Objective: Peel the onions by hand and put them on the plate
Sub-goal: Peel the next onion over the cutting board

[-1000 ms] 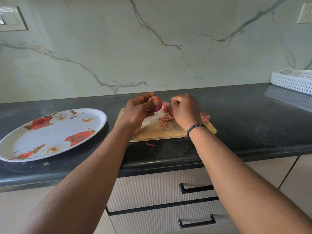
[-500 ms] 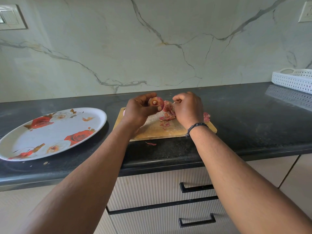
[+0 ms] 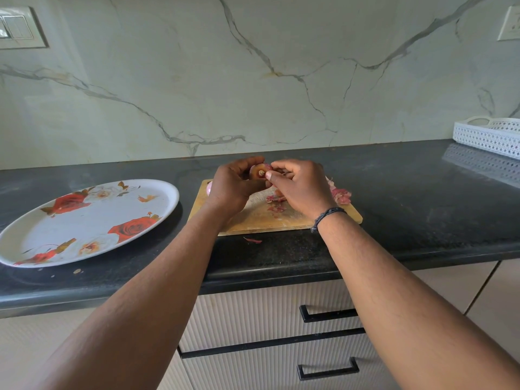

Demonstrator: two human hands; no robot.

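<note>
Black granite counter [image 3: 394,198] against a marble wall. Both hands hold a small red onion [image 3: 260,172] above a wooden cutting board [image 3: 259,220]: left hand [image 3: 233,187] cups it, right hand [image 3: 301,187] pinches its skin. Flowered oval plate [image 3: 84,220] lies left.

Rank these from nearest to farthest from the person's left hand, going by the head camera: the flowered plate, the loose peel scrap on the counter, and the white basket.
Measured from the left hand:
1. Peel scrap, on the dark counter just in front of the cutting board.
2. Flowered plate, off to the left on the counter.
3. White basket, far right against the wall.
</note>
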